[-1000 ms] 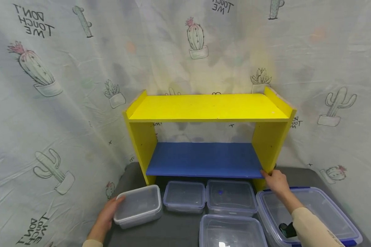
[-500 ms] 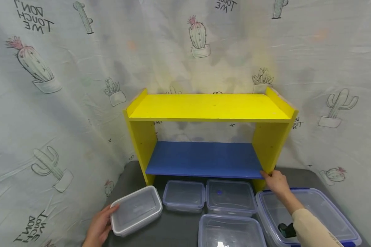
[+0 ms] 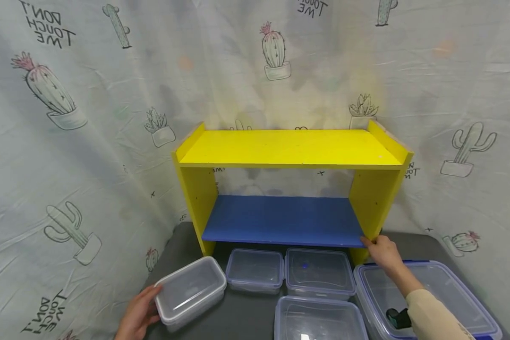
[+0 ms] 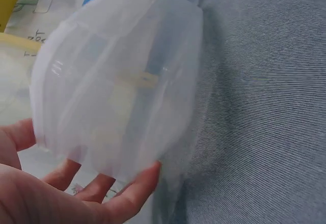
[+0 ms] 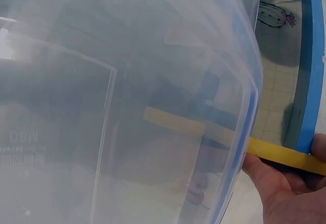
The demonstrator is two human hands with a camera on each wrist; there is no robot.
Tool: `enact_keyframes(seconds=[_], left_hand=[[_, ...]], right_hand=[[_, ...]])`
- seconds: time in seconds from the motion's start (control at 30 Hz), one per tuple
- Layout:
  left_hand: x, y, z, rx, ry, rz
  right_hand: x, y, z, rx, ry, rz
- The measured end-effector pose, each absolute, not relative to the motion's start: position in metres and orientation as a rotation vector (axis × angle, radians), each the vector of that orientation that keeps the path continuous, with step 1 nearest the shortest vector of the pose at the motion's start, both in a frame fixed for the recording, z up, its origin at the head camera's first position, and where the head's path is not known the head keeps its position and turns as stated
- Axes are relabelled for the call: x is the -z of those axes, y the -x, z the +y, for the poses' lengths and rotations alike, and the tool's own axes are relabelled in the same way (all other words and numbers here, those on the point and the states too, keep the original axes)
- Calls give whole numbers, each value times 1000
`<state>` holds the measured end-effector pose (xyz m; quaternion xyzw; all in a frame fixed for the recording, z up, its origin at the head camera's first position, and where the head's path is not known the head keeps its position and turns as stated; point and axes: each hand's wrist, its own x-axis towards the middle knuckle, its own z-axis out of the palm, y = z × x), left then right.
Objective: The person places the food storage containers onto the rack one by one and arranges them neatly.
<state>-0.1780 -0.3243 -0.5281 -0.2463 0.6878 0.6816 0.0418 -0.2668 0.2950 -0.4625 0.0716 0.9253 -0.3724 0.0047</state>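
My left hand holds a clear plastic food container with a whitish lid by its left end, at the front left. In the left wrist view the thumb is on one side of the container and the fingers reach round the other; it is turned askew. My right hand grips the lower right side panel of a small yellow shelf, beside the blue board. The right wrist view shows thumb and fingers on either side of the yellow panel.
Two lidded containers stand side by side before the shelf. Another container is nearer, and a large box with blue trim and something dark inside lies under the right forearm. A cactus-print curtain hangs behind the grey tabletop.
My left hand has shifted toward the front and turned the container, so its left end now lies nearer. My right hand has stayed on the shelf panel.
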Motion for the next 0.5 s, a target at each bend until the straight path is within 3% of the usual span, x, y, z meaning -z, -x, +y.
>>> enact_keyframes(seconds=[0.5], left_hand=[[518,165,-319,-1995,668,2155]], right_hand=[[464,269,297,1146,-186,2918]])
